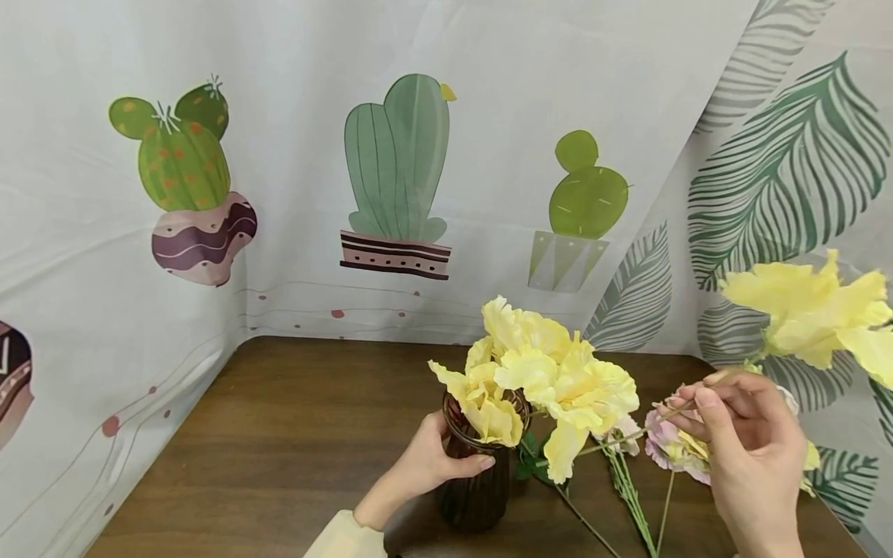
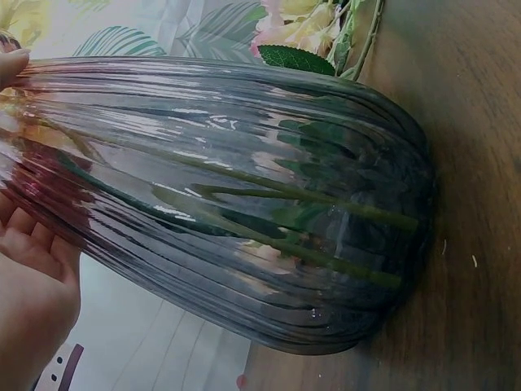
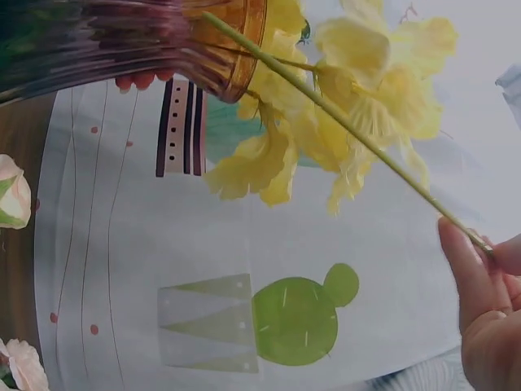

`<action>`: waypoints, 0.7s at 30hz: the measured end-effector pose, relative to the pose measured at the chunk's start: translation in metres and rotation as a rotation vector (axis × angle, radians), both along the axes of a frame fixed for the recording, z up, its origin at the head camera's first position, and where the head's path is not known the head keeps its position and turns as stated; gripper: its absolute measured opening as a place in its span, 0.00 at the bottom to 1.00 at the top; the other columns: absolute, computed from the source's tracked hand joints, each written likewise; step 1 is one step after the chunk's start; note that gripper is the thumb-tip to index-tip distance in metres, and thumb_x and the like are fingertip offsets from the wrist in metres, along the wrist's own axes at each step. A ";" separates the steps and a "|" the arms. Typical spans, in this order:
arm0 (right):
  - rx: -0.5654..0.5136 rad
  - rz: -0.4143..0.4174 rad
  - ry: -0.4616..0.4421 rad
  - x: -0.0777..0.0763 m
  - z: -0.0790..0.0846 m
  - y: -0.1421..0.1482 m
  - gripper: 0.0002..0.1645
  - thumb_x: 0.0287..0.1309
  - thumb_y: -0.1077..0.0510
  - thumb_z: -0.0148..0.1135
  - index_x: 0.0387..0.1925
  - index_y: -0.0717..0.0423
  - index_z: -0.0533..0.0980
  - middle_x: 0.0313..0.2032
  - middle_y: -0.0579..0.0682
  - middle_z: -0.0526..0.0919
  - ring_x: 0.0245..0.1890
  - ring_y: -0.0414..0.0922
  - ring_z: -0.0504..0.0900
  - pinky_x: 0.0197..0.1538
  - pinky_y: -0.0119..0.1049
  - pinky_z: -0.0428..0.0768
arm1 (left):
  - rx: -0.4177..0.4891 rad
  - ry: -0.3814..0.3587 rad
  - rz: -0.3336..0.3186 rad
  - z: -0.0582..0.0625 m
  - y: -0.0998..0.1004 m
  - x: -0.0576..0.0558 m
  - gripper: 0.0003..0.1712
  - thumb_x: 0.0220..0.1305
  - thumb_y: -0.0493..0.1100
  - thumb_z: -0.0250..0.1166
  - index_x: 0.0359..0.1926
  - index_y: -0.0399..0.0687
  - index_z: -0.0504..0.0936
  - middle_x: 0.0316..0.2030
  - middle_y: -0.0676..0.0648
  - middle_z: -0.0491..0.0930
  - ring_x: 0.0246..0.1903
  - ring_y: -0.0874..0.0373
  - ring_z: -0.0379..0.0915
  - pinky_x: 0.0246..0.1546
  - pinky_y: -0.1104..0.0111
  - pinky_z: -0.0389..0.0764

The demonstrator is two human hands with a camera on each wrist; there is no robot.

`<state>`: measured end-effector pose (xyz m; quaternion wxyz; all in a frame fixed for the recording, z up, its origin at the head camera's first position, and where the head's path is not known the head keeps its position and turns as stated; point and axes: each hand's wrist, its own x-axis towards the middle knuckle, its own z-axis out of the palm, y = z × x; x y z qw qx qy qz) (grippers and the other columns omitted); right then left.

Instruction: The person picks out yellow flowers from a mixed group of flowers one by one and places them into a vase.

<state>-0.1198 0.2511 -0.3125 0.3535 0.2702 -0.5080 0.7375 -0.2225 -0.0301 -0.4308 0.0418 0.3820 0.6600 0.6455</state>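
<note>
My left hand (image 1: 425,465) grips a ribbed, tinted glass vase (image 1: 474,496) just below its rim, the thumb across the front. Yellow artificial flowers (image 1: 558,372) stand in the vase and spread over its rim. Through the glass in the left wrist view, their green stems (image 2: 326,257) reach down near the base. Right of the vase, my right hand (image 1: 753,442) pinches another yellow artificial flower (image 1: 809,318) by its stem, bloom off to the right. The lower end of that stem (image 3: 350,126) overlaps the vase's amber rim (image 3: 248,57) in the right wrist view.
Pink and cream flowers (image 1: 673,449) lie on the brown wooden table (image 1: 300,434) right of the vase, with green stems (image 1: 631,488) pointing toward the front edge. Behind the table hangs a white cloth (image 1: 293,155) printed with cacti and leaves.
</note>
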 end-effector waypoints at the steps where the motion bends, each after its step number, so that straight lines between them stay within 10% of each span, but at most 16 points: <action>1: -0.014 0.020 0.022 0.000 0.000 -0.001 0.13 0.53 0.86 0.36 0.38 0.79 0.65 0.32 0.62 0.80 0.34 0.51 0.83 0.35 0.37 0.82 | 0.001 -0.001 0.000 0.000 0.000 0.000 0.24 0.50 0.38 0.68 0.51 0.46 0.73 0.42 0.42 0.79 0.37 0.65 0.74 0.37 0.69 0.79; 8: -0.127 0.195 0.173 0.000 0.006 -0.008 0.14 0.54 0.86 0.30 0.40 0.84 0.62 0.34 0.70 0.78 0.36 0.59 0.81 0.39 0.45 0.82 | 0.002 -0.035 -0.011 0.001 0.000 0.001 0.26 0.50 0.38 0.68 0.52 0.48 0.73 0.46 0.42 0.78 0.42 0.64 0.74 0.42 0.69 0.78; 21: -0.090 0.172 0.337 -0.003 0.010 -0.027 0.07 0.54 0.85 0.38 0.36 0.86 0.60 0.34 0.73 0.76 0.37 0.60 0.79 0.43 0.48 0.80 | 0.012 -0.041 -0.019 -0.001 0.000 0.001 0.25 0.51 0.37 0.68 0.52 0.47 0.72 0.44 0.42 0.78 0.37 0.64 0.74 0.35 0.68 0.80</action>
